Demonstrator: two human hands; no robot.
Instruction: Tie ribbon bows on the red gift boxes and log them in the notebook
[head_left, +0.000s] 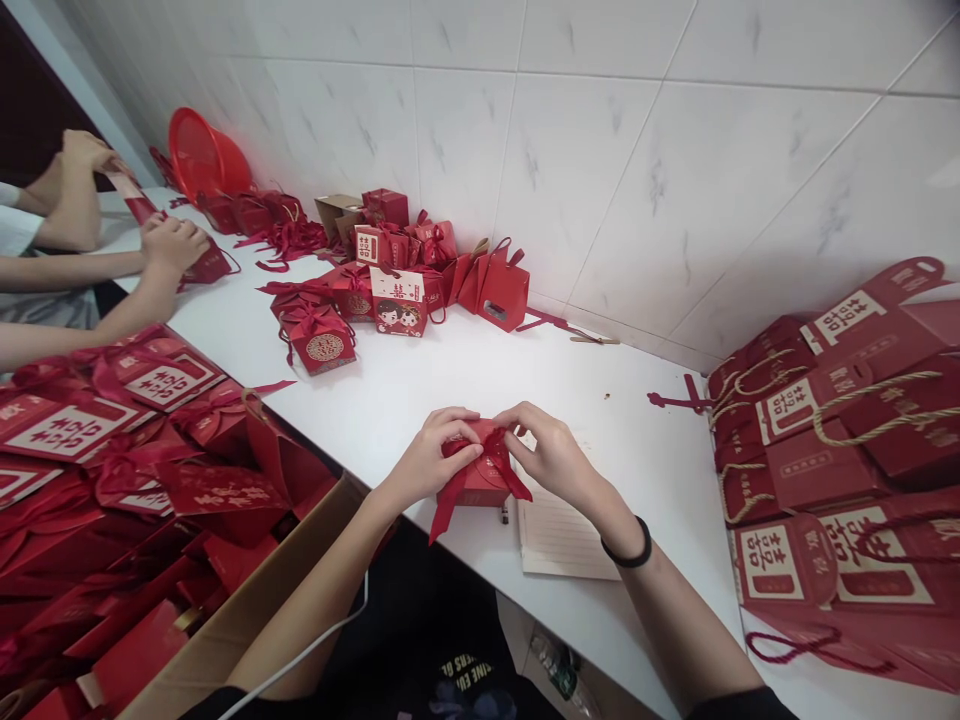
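A small red gift box (480, 482) with a red ribbon (496, 450) on top stands at the near edge of the white table (450, 375). My left hand (435, 455) is wrapped round the box's left side and top. My right hand (547, 450) pinches the ribbon at the top right; a black band sits on that wrist. Loose ribbon ends (448, 505) hang down over the box front. A lined paper sheet (559, 535) lies just right of the box, under my right wrist.
Finished red boxes (356, 290) cluster at the back by the tiled wall. Flat red bags (832, 450) are stacked at the right. A cardboard carton (247, 610) of red boxes stands at the left. Another person's hands (169, 245) work at the far left near a red basket (202, 150).
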